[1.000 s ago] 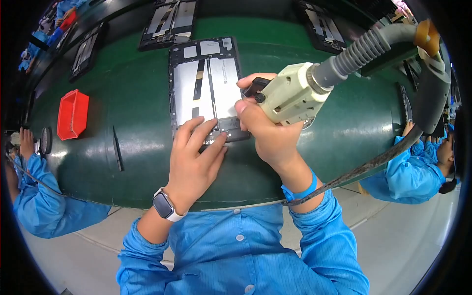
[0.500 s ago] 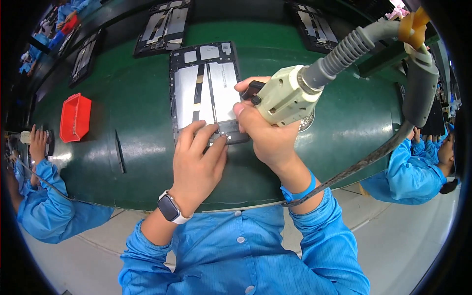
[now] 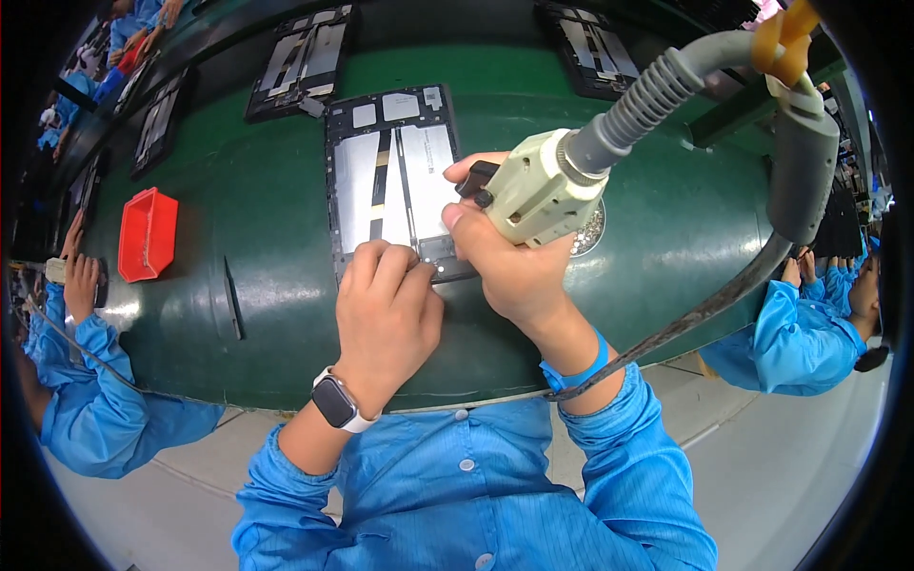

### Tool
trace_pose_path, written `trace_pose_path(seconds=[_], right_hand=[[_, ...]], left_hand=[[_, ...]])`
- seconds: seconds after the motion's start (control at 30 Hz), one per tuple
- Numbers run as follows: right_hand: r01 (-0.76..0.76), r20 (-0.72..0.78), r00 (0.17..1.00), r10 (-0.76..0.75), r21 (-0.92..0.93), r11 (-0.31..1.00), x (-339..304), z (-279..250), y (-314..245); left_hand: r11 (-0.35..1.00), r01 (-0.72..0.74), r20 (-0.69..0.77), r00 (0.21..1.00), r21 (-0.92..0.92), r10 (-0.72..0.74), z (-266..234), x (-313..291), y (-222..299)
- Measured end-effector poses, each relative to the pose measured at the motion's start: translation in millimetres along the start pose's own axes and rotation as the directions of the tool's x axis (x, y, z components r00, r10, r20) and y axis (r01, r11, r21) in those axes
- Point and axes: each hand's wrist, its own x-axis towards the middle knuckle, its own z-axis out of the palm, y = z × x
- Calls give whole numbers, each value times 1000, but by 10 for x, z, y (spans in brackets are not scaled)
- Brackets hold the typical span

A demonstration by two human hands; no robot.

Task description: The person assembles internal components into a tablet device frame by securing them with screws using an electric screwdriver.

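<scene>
An opened tablet (image 3: 357,176) with silver inner plates and a black frame lies on the green bench in front of me. My left hand (image 3: 386,309) rests at its lower edge, the fingers curled and pressed together; whatever they pinch is hidden. In my right hand (image 3: 519,276) is a pale green electric screwdriver (image 3: 547,186), held over the tablet's right edge with its tip hidden behind the hand. A ribbed grey hose (image 3: 657,100) runs from its rear end. Partly behind the screwdriver sits a round dish of small screws (image 3: 590,236).
To the left stand a red plastic bin (image 3: 164,233) and dark tweezers (image 3: 232,300). More opened tablets (image 3: 300,62) lie along the back. A thick cable (image 3: 705,314) crosses above my right forearm. Co-workers in blue sit on the left (image 3: 133,419) and right (image 3: 800,333).
My left fingers have drawn together and back toward the tablet's lower edge. My right hand and the screwdriver have shifted slightly left. The tablets at the back have moved left.
</scene>
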Motion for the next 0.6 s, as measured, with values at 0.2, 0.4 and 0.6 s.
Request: trace_pose_path(seconds=[0.2, 0.4, 0.6], right_hand=[[5, 14, 1000, -5, -12, 1000, -13, 6, -8], [41, 35, 999, -40, -27, 999, -10, -5, -11], [162, 48, 986, -160, -56, 985, -2, -33, 53]], left_hand=[[980, -73, 0, 997, -185, 74, -59, -61, -208], [979, -134, 58, 988, -156, 145, -106, 20, -251], [988, -133, 111, 984, -76, 141, -91, -9, -188]])
